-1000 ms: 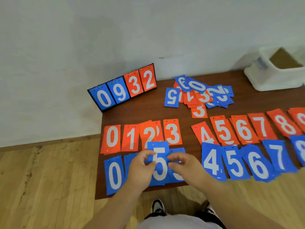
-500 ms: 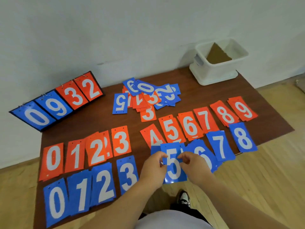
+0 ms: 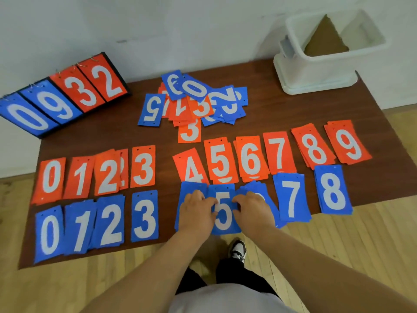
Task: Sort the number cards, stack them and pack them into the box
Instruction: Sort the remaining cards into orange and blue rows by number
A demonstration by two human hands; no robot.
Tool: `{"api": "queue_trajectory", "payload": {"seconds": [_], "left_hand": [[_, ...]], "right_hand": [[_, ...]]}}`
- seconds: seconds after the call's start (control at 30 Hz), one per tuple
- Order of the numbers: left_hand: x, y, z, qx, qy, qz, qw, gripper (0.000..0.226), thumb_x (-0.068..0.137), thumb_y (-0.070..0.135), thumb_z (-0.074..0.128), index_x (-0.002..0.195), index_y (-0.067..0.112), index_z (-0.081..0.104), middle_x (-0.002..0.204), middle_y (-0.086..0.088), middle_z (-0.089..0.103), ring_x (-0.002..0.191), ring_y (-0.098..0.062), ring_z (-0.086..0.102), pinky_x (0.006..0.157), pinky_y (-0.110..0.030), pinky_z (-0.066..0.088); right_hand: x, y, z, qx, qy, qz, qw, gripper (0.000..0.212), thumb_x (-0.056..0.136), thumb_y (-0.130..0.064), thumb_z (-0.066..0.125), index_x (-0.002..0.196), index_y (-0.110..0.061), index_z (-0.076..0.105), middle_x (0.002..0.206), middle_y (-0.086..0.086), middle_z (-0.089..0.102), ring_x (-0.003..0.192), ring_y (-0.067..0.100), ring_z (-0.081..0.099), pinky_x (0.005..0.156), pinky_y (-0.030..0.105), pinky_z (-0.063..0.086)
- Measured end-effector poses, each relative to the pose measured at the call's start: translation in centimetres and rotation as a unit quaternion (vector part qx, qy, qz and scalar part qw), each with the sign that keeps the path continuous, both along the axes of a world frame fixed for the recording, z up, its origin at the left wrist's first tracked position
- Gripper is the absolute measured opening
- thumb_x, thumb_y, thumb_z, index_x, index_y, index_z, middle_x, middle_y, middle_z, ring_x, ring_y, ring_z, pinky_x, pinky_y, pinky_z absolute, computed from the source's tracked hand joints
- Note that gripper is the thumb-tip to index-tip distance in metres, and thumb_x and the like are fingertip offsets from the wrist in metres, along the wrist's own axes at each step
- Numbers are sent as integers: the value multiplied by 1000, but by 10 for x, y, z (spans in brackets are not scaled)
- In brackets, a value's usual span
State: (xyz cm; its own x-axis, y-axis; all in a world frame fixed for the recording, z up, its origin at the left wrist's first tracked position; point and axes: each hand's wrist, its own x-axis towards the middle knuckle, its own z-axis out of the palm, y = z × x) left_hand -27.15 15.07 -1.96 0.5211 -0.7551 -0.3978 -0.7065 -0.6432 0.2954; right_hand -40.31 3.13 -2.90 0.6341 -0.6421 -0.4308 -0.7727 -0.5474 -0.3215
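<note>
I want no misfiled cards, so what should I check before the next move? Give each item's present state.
1. Grip on blue 5 card: ok, left hand and right hand pinch its side edges.
2. Column: ok, it sits directly below the orange 5 pile.
3. Card lying flat on its pile: cannot tell, the hands cover it.
4. Unsorted heap cleared: not ok, mixed cards lie there.
5. Blue row complete past the blue 8 pile: not ok, no blue 9 visible.
6. Box open: ok, a brown sheet leans inside.

scoreboard (image 3: 63, 96) 0932, orange cards (image 3: 250, 159) 0–9, blue card (image 3: 223, 213) 5
</note>
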Motion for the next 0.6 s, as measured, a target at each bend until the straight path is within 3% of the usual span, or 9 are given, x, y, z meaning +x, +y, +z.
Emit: {"api": "queue_trajectory", "payload": {"seconds": [0.17,0.27,0.5,0.6], "left_hand": [[11,3,23,-21,-9,41,999,47,95,51,61,139,36,52,119,8,45,114,-16,44,99,-33,42],[32,3,41,-58,-40,83,994,49,94,51,62,140,35,52,125,8,49,116,-15,44,99,-33,45],[110,-9,75,-71,-96,139,983,52,94,52,62,140,31,52,133,1,49,128,-21,45,105,-37,43],[155,-19,74,-69,-100,165,979,53,92,52,64,140,31,52,136,-1,49,128,-21,47,103,-36,44]], "right_hand": [[2,-19,25,50,-52,-15,997,40,94,-41,65,132,-29,62,128,0,54,120,20,50,97,33,50],[12,-37,45,40,-90,-32,995,43,92,-44,67,133,-33,59,136,-5,53,129,18,46,104,36,48],[68,-89,77,32,-118,-31,992,44,91,-38,68,133,-28,61,143,0,51,128,22,48,101,38,49],[95,-114,74,27,-85,-20,996,41,88,-31,68,129,-27,64,142,1,51,127,23,49,101,38,50]]}}
